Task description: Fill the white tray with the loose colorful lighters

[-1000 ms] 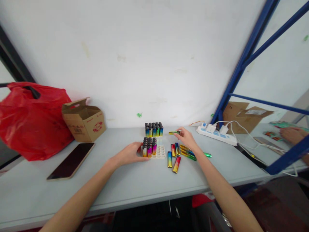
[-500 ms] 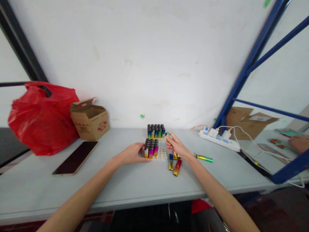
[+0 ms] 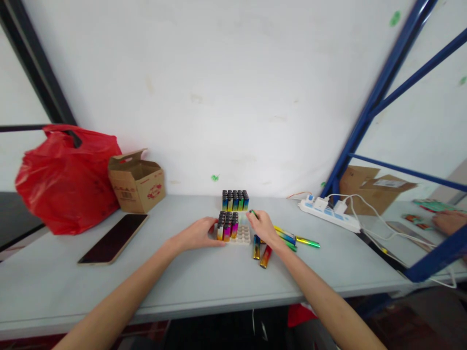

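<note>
A white tray [image 3: 243,235] with round holes stands on the table, and several upright lighters [image 3: 226,228] with black tops and shiny coloured bodies fill its left part. My left hand [image 3: 197,234] grips the tray's left end, thumb at the front and fingers behind. Over the tray's right side, my right hand [image 3: 263,227] is closed in a pinch on a lighter [image 3: 254,213] whose green end shows; the rest is hidden by the fingers. Loose lighters [image 3: 265,256] lie beside and beneath my right wrist, in red, blue, gold and green.
Behind the tray, against the wall, stands another block of upright lighters [image 3: 235,200]. To the left are a phone [image 3: 114,239], a cardboard box [image 3: 137,187] and a red plastic bag [image 3: 69,180]. A power strip [image 3: 330,214] and blue frame [image 3: 379,104] are right; another person's hand [image 3: 450,222] shows beyond.
My right hand has come down and slightly nearer to the tray with the lighter, uncovering more loose lighters behind the wrist. My left hand keeps its hold on the tray.
</note>
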The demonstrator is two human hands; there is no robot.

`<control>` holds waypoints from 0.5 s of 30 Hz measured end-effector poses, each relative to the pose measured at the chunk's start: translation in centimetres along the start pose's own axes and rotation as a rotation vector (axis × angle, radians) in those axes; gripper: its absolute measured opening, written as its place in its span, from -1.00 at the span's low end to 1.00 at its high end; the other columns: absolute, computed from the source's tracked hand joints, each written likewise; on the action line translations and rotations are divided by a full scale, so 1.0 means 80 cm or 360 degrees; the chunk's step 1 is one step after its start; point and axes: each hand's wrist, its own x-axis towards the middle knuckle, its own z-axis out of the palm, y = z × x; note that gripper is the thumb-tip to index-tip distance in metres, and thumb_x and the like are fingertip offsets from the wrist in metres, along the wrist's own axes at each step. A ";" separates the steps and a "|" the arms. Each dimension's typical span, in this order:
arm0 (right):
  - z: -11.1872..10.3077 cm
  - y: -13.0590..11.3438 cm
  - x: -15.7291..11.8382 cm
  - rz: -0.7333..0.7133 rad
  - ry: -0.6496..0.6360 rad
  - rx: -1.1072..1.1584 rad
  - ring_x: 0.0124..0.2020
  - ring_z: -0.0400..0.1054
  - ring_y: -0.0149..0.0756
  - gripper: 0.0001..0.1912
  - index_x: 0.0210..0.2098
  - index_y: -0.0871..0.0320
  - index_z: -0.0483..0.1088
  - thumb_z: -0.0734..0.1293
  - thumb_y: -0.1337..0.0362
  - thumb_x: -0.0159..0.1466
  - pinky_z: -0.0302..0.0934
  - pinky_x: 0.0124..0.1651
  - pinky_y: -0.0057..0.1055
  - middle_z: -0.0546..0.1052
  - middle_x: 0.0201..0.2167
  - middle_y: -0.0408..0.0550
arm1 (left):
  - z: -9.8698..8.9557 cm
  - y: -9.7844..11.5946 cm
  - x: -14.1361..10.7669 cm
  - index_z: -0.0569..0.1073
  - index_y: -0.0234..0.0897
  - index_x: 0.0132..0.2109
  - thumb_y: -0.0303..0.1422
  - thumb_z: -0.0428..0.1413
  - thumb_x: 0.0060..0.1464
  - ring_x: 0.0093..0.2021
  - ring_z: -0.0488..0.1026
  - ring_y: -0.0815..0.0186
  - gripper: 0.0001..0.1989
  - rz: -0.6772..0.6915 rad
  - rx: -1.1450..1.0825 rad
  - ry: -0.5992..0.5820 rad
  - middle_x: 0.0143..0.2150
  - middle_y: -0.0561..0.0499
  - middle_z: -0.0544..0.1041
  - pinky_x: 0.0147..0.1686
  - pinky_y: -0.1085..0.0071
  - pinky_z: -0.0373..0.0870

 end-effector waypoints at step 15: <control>-0.025 -0.011 -0.010 -0.0466 -0.0249 -0.0333 -0.45 0.26 -0.31 -0.43 -0.49 0.09 0.25 0.11 -0.15 0.50 0.16 -0.28 -0.37 0.39 -0.53 -0.16 | 0.000 -0.001 0.005 0.56 -0.25 -0.10 0.16 0.27 -0.02 -0.32 0.46 0.20 -0.42 0.0049 -0.0005 0.0001 -0.26 -0.01 0.60 -0.33 0.36 0.29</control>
